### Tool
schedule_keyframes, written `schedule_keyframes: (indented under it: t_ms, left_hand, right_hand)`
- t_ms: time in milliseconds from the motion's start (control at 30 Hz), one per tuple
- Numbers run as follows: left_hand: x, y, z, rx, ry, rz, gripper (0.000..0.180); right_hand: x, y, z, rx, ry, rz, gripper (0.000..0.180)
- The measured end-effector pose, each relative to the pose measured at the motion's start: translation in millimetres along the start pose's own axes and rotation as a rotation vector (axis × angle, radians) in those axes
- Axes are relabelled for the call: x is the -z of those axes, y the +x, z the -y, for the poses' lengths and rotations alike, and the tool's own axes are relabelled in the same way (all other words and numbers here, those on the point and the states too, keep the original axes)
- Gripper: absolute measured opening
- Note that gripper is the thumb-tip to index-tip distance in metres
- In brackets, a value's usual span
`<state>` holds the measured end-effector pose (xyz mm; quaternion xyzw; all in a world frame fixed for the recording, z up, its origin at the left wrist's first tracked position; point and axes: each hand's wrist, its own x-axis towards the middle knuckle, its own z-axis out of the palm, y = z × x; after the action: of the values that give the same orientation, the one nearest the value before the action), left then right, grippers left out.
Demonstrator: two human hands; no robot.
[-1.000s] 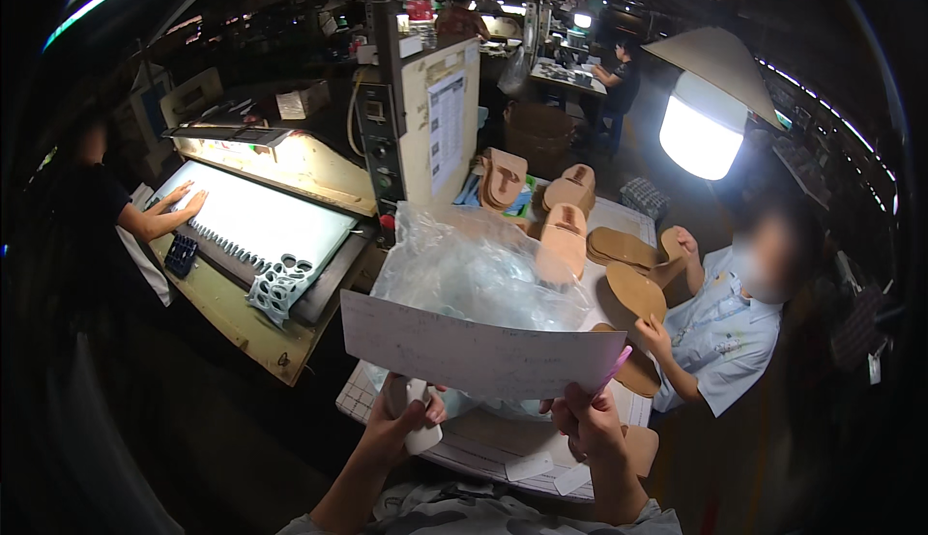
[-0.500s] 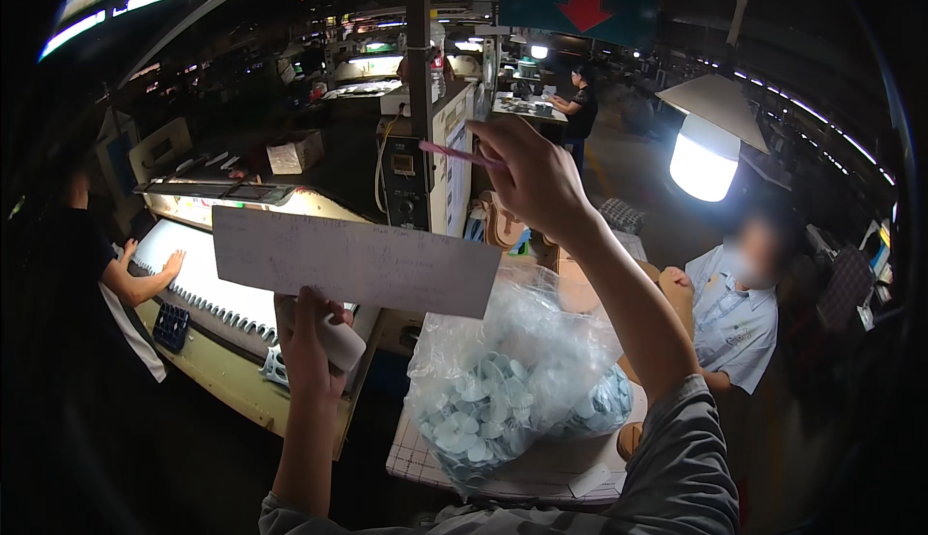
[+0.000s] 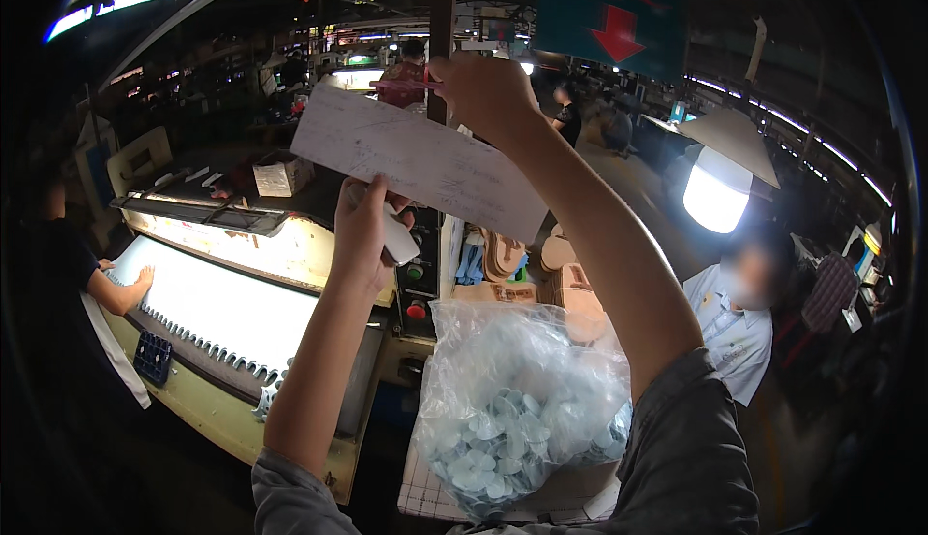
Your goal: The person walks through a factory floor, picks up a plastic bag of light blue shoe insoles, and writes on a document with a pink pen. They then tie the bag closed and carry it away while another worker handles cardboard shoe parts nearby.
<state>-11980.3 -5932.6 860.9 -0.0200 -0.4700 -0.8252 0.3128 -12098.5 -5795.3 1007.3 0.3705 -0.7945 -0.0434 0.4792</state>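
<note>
In front of me I hold up a long white paper strip (image 3: 411,158) with handwriting on it, tilted down to the right. My left hand (image 3: 360,221) pinches its lower edge with the thumb and also has a smooth, rounded white object (image 3: 399,240) in its fingers; its kind is unclear. Above the strip's upper edge is my right hand (image 3: 488,95), closed around a slim pink pen-like stick (image 3: 406,85) that points left. Below my arms, a clear plastic bag (image 3: 527,351) full of pale blue round flat pieces rests on a table (image 3: 425,491).
Brown cut-out pieces (image 3: 503,257) are stacked behind the bag. On the left, a person's hand (image 3: 145,279) lies on a brightly lit machine bed (image 3: 222,298). A lit lamp (image 3: 717,192) hangs at right above a person in a light blue shirt (image 3: 730,318).
Both hands have moved up, with the left hand and strip also shifting right. The strip now slants more steeply. My right hand has moved left, bringing the pink stick over the strip's upper edge.
</note>
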Motion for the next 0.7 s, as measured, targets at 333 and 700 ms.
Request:
schedule_keyframes:
  t_ms: [333, 700]
  left_hand:
    - [-24, 59, 23, 0.034, -0.260, -0.022, 0.024]
    - [-23, 80, 26, -0.047, -0.179, 0.063, 0.023]
  right_hand:
    - [-12, 28, -15, -0.242, 0.285, 0.016, 0.018]
    - [-31, 32, -27, -0.318, 0.452, -0.048, 0.015]
